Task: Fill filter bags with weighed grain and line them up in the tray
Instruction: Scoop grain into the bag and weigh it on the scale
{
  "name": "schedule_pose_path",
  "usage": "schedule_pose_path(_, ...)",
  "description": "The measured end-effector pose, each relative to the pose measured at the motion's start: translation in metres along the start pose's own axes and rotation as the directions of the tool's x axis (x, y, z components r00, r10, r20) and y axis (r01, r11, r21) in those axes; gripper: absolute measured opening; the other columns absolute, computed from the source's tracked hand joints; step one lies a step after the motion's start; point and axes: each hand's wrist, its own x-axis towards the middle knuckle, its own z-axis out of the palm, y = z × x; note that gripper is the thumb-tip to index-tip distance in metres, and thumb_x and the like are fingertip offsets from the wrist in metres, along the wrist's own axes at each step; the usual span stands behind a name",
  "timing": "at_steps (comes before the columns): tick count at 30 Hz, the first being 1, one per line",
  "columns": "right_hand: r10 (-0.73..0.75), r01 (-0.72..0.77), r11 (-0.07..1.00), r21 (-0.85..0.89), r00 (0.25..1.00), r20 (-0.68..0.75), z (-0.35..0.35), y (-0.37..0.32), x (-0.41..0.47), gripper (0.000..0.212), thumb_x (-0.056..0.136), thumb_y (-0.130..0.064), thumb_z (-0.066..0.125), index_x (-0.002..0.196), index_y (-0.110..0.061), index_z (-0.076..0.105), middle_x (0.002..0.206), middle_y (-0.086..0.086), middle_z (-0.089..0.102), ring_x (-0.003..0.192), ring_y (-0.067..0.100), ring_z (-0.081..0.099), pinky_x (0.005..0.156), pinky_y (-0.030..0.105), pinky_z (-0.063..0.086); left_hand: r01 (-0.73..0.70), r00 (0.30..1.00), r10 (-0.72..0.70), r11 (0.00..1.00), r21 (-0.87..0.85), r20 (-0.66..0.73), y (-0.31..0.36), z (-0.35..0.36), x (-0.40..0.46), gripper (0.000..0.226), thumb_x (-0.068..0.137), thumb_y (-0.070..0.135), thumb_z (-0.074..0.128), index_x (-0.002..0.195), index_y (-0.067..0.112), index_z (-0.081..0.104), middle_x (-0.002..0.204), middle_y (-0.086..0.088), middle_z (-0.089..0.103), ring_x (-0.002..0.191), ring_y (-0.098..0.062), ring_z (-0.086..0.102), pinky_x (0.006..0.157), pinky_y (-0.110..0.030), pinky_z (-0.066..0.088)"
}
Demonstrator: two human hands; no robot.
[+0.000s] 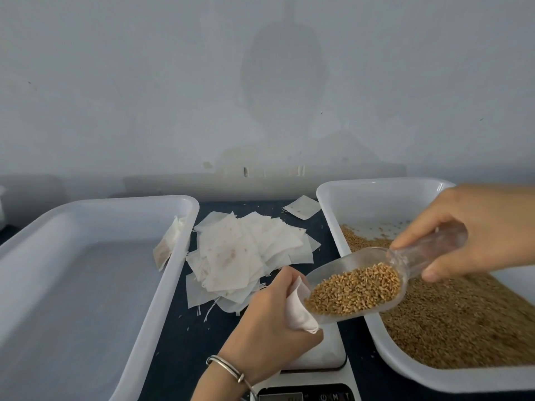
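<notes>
White plastic tray (86,285) on the bench holds one filled bag (169,244) against its right wall; grain tray (376,198) stands opposite. Right hand (477,230) grasps the loaded scoop (359,287); left hand (269,322) pinches an open filter bag (298,311) above the scale (318,357). Risk: scoop lip overhangs the narrow mouth, so grain may spill.

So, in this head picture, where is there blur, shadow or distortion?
Head view: the grain in the right tray smears toward the lower right corner, motion blur or edge softness; the wide lens bows the left tray; a soft rounded shadow falls on the wall; the scale display is cut off and unreadable; the scoop and both hands stay fairly sharp.
</notes>
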Motion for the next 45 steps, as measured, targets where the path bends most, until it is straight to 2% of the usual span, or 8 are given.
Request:
schedule_pose_path(8,-0.01,0.01,1.0,-0.029,1.0,0.0,-0.005,-0.01,-0.001,0.047,0.061,-0.062,0.066,0.094,-0.083,0.04,0.084,-0.055,0.051,0.083,-0.028,0.05,0.063,0.011,0.04,-0.033,0.999,0.033,0.998,-0.045,0.003,0.002,0.002,-0.001,0.025,0.067,0.006,0.062,0.085,0.014,0.046,0.069,-0.001,0.045,0.057,-0.004,0.033,0.05,-0.019,0.03)
schedule_pose_path(16,-0.002,0.0,0.998,-0.063,1.0,-0.019,-0.009,-0.014,0.001,0.052,0.065,-0.052,0.074,0.093,-0.081,0.041,0.077,-0.053,0.053,0.076,-0.029,0.05,0.062,0.0,0.039,-0.033,0.999,0.033,0.999,-0.04,-0.001,0.0,0.004,0.0,0.027,0.067,0.008,0.061,0.087,0.018,0.046,0.068,-0.004,0.042,0.057,-0.006,0.032,0.05,-0.02,0.028)
schedule_pose_path(19,0.007,-0.007,0.997,-0.082,1.0,-0.002,-0.009,-0.016,0.002,0.05,0.066,-0.053,0.073,0.092,-0.082,0.041,0.079,-0.051,0.055,0.076,-0.026,0.052,0.058,0.009,0.041,-0.034,0.999,0.034,0.999,-0.035,-0.001,-0.001,0.005,0.0,0.029,0.067,0.009,0.062,0.087,0.023,0.046,0.068,0.002,0.041,0.056,-0.005,0.032,0.049,-0.018,0.03)
schedule_pose_path(27,0.042,-0.04,0.995,-0.096,0.999,0.018,-0.011,-0.021,0.002,0.049,0.065,-0.056,0.072,0.091,-0.083,0.04,0.08,-0.053,0.053,0.072,-0.024,0.054,0.059,0.011,0.043,-0.04,0.999,0.041,0.998,-0.058,0.015,-0.001,0.006,-0.001,0.03,0.067,0.015,0.064,0.083,0.028,0.043,0.067,0.015,0.046,0.058,-0.001,0.043,0.05,-0.013,0.034)
schedule_pose_path(35,0.073,-0.069,0.997,-0.047,0.993,0.092,-0.011,-0.014,0.007,0.039,0.065,-0.06,0.068,0.094,-0.077,0.048,0.076,-0.03,0.067,0.061,-0.007,0.062,0.061,0.019,0.05,-0.018,1.0,0.018,0.997,-0.071,0.002,-0.003,0.005,-0.002,0.031,0.066,0.015,0.065,0.086,0.028,0.046,0.07,0.007,0.048,0.059,-0.001,0.042,0.051,-0.016,0.035)
schedule_pose_path(39,0.077,-0.073,0.997,-0.04,0.993,0.093,-0.011,-0.013,0.009,0.04,0.067,-0.057,0.069,0.094,-0.077,0.048,0.077,-0.03,0.068,0.063,-0.008,0.062,0.063,0.018,0.051,-0.014,1.0,0.014,0.996,-0.082,0.0,-0.004,0.005,-0.003,0.028,0.065,0.02,0.062,0.085,0.027,0.045,0.078,-0.008,0.053,0.059,-0.002,0.038,0.053,-0.019,0.034)
schedule_pose_path(43,0.077,-0.074,0.997,-0.029,0.991,0.105,-0.011,-0.014,0.009,0.039,0.066,-0.058,0.068,0.096,-0.076,0.049,0.078,-0.03,0.068,0.063,-0.006,0.063,0.063,0.021,0.055,-0.016,1.0,0.015,0.993,-0.121,-0.007,-0.006,0.006,-0.003,0.025,0.064,0.021,0.061,0.084,0.023,0.046,0.072,-0.002,0.048,0.059,-0.003,0.036,0.052,-0.018,0.032)
schedule_pose_path(45,0.066,-0.064,0.997,-0.031,0.994,0.085,-0.012,-0.015,0.008,0.042,0.066,-0.057,0.069,0.097,-0.076,0.048,0.078,-0.038,0.064,0.065,-0.013,0.06,0.06,0.012,0.049,-0.01,1.0,0.008,0.991,-0.131,-0.015,-0.006,0.007,-0.003,0.026,0.063,0.021,0.061,0.085,0.025,0.047,0.071,0.001,0.049,0.059,-0.003,0.037,0.053,-0.017,0.033)
